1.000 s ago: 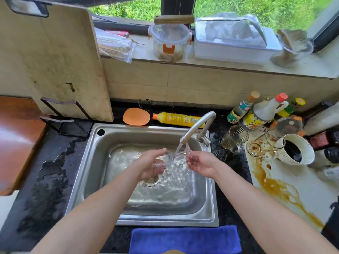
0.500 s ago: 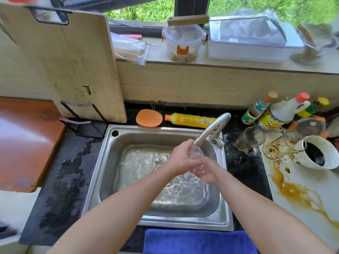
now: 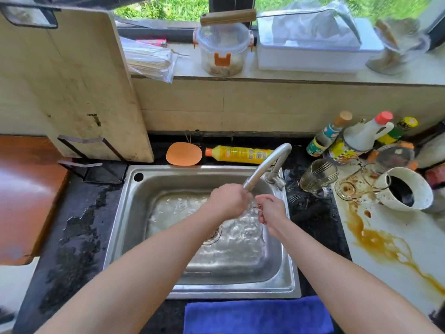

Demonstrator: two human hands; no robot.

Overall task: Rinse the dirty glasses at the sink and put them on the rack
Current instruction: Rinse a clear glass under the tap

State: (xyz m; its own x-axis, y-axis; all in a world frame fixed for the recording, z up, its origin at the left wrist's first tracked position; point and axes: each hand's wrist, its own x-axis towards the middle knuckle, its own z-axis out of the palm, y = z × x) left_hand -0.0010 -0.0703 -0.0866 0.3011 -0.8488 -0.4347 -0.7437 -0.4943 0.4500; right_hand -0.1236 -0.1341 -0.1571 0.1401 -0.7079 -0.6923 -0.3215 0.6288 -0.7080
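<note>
1 head view looks steeply down, close over the sink (image 3: 144, 213), edges seemingly warped.

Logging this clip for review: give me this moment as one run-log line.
phase: rinsing | left hand and right hand: on a glass under the faucet | water running into sink | dirty glasses waiting on counter

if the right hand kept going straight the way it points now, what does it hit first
The right hand points left and a little away, at the left hand under the faucet spout. It would likely meet the glass between them first, then the left hand; blur and water hide the gap.
</note>
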